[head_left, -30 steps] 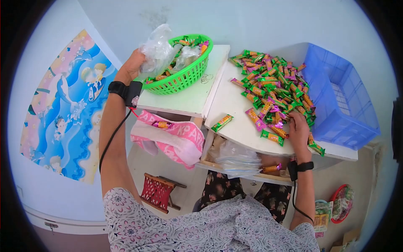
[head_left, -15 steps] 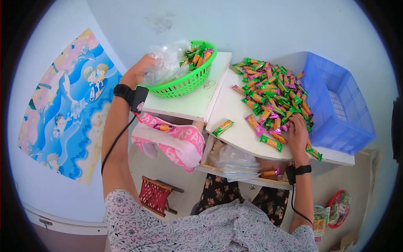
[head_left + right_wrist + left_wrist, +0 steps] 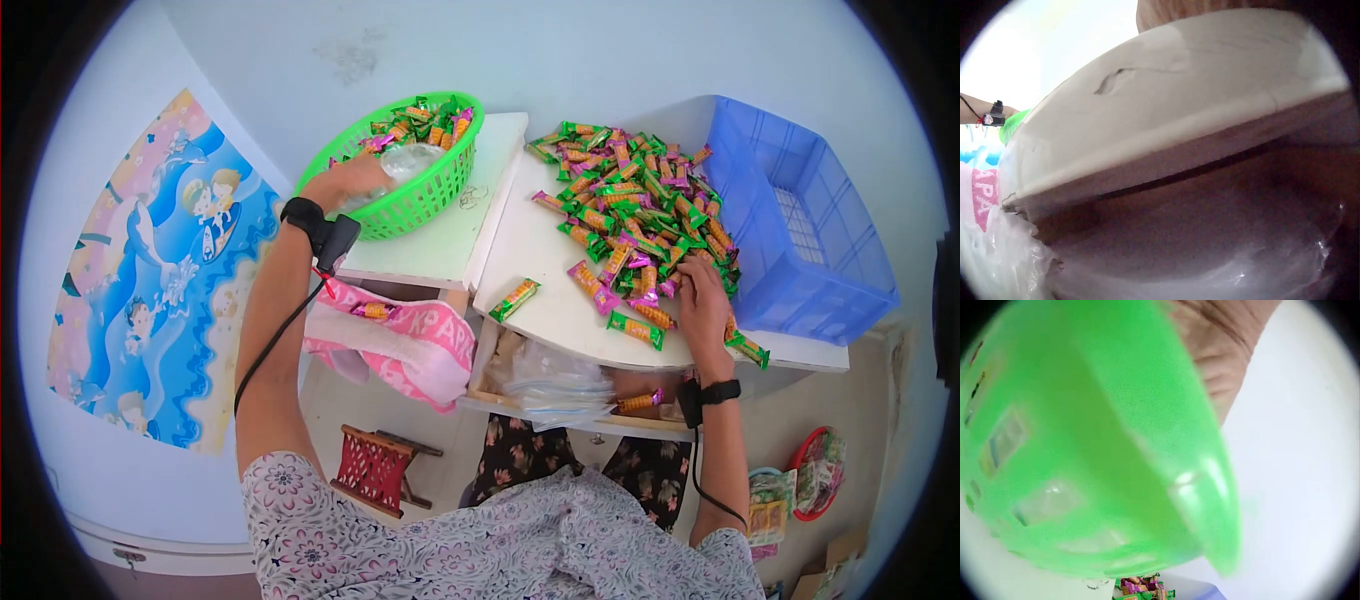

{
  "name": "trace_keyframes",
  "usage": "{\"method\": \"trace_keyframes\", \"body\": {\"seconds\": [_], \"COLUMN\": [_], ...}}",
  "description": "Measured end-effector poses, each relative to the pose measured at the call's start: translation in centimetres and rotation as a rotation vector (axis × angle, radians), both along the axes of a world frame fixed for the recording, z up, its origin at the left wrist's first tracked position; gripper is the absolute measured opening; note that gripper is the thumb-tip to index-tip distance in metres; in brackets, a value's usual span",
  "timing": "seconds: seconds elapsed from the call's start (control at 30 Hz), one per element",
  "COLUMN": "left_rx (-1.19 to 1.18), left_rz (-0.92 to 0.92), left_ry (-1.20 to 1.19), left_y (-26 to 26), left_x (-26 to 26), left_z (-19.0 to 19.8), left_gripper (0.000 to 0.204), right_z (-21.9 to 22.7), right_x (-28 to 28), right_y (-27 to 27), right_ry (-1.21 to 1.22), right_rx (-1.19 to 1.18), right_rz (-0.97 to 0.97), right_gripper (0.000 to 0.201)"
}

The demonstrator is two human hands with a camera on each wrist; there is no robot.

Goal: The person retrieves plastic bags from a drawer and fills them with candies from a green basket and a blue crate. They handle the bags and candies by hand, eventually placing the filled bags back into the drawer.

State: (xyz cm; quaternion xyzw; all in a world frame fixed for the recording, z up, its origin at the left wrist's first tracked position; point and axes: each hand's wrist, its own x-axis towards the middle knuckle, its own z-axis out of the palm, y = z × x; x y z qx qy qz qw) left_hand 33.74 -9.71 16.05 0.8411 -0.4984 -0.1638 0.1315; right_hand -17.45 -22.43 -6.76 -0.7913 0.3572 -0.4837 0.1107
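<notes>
In the head view, my left hand [image 3: 350, 182] is inside the near left rim of the green basket [image 3: 425, 205], against a clear plastic bag [image 3: 412, 160]; its fingertips are hidden. The left wrist view shows part of this hand [image 3: 1225, 362] behind the basket's green wall [image 3: 1147, 381]. Small green and purple packets [image 3: 440, 120] fill the basket's far side. My right hand [image 3: 706, 315] rests at the near right edge of a large heap of similar packets [image 3: 640, 195], its fingers loosely bent and touching some. Only a strip of this hand [image 3: 1210, 7] shows above the tabletop in the right wrist view.
A blue crate [image 3: 815, 285] stands right of the heap. One packet [image 3: 515, 300] lies apart on the white table [image 3: 560, 325]. Below are an open drawer with plastic bags [image 3: 555, 385], a pink and white towel [image 3: 410, 350] and a red folding stool [image 3: 372, 470].
My left hand has moved down into the basket, and the bag that bulged above the rim is now lower. The right hand has stayed at the heap's edge.
</notes>
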Motion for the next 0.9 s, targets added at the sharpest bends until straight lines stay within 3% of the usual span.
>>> {"method": "trace_keyframes", "body": {"seconds": [0.03,0.13,0.23,0.33,0.4,0.43,0.53,0.67,0.8,0.9], "left_rx": [-0.069,-0.303,-0.491,-0.93,-0.844,-0.853,-0.963,-1.001,-0.843,-0.628], "left_rz": [0.04,0.109,0.047,-0.551,-0.585,-0.489,-0.457,-0.485,-0.449,-0.246], "left_ry": [-0.07,0.214,0.496,-0.472,-0.757,-0.68,-0.575,-0.253,0.317,0.909], "left_y": [0.2,1.6,3.1,6.3,6.4,7.8,7.2,6.3,5.7,5.3], "left_x": [0.1,1.5,5.9,7.1,5.9,-0.7,-7.1,-14.4,-20.2,-23.3], "left_z": [0.1,2.2,3.9,2.6,3.2,3.7,1.4,-7.5,-17.6,-22.7], "left_gripper": [0.029,0.026,0.03,0.042,0.053,0.055,0.047,0.036,0.025,0.029], "right_z": [0.0,0.0,0.5,0.7,0.5,0.6,2.6,3.8,3.0,1.5], "right_x": [0.0,0.0,0.2,0.3,0.6,0.5,-1.2,-4.7,-10.3,-11.5], "right_y": [0.0,0.1,0.6,0.6,0.5,1.1,4.5,7.1,9.3,9.7], "right_ry": [0.004,0.022,0.032,0.001,-0.022,-0.041,0.029,0.12,0.249,0.319], "right_rx": [-0.002,-0.02,-0.087,-0.182,-0.236,-0.281,-0.265,-0.286,-0.117,0.018], "right_rz": [0.001,-0.007,-0.007,0.025,0.017,-0.001,-0.019,-0.092,-0.186,-0.208], "right_gripper": [0.019,0.02,0.022,0.027,0.029,0.031,0.032,0.038,0.049,0.054]}}
